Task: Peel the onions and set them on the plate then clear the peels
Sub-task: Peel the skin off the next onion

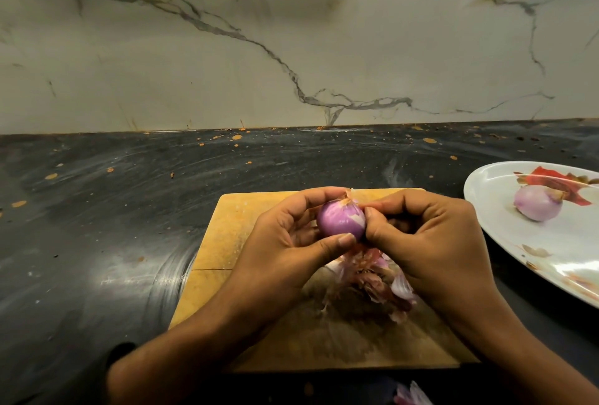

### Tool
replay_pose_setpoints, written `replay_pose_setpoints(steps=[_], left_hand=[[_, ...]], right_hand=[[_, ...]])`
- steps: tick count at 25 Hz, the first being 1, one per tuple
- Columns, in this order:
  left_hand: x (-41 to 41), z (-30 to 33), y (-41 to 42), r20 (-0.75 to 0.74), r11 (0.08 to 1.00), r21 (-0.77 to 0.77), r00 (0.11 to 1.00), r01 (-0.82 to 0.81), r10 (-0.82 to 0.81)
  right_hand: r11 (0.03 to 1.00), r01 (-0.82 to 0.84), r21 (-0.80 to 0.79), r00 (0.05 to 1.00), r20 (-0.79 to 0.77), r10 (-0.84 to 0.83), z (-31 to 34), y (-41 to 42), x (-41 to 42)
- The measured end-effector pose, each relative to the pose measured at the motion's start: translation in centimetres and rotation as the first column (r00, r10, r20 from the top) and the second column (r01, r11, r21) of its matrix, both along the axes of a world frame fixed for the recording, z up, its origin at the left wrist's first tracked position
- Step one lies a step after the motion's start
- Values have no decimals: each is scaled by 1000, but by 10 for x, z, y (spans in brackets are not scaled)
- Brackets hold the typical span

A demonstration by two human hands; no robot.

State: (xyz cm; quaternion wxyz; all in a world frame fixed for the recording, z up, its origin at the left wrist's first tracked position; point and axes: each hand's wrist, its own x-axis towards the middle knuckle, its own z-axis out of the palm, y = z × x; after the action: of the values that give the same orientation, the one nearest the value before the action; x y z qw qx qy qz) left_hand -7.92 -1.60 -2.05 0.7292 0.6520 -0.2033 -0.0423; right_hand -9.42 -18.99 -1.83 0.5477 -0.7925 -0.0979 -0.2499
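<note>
A small purple onion (338, 221) is held above the wooden cutting board (227, 236), with a wisp of dry skin at its top. My left hand (288, 242) grips it from the left, thumb under it. My right hand (424, 239) pinches skin at the onion's right side with thumb and forefinger. Below the hands a heap of onion peels (372, 278) lies on the board. A peeled onion (538, 203) rests on the white plate (492, 210) with a red flower print at the right.
The dark countertop (113, 226) is speckled with orange spots and backed by a marble wall (291, 48). A loose peel (411, 395) lies at the bottom edge, near the counter's front.
</note>
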Motion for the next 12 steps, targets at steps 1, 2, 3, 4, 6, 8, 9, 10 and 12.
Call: replay_pose_setpoints(steps=[1,2,3,4,6,8,9,10,12], left_hand=[[0,1,0,-15,1000,-17,1000,10,-10],[0,1,0,-35,999,-38,999,22,-23],[0,3,0,-56,998,-60,998,37,-40],[0,4,0,-80,995,-87,995,48,-55],[1,5,0,-135,985,-165,988,54,-77],[3,6,2,-185,972,-230,979,42,-86],[4,6,2,-204,967,-252,975,35,-88],[5,5,3,-219,964,-265,971,31,-92],[5,5,3,-231,962,-273,968,32,-97]], right_hand=[[1000,1,9,1000,1,-2,0,-1,1],[1000,-6,28,1000,1,6,-1,0,1],[998,-22,56,1000,-5,22,-1,0,1],[995,-40,93,999,-13,42,-2,0,2],[984,-86,157,995,-26,92,-1,0,2],[975,-139,171,988,-42,148,0,2,2],[974,-154,167,985,-46,164,1,2,1],[976,-154,153,986,-44,162,1,3,1],[986,-127,106,992,-16,129,1,2,1]])
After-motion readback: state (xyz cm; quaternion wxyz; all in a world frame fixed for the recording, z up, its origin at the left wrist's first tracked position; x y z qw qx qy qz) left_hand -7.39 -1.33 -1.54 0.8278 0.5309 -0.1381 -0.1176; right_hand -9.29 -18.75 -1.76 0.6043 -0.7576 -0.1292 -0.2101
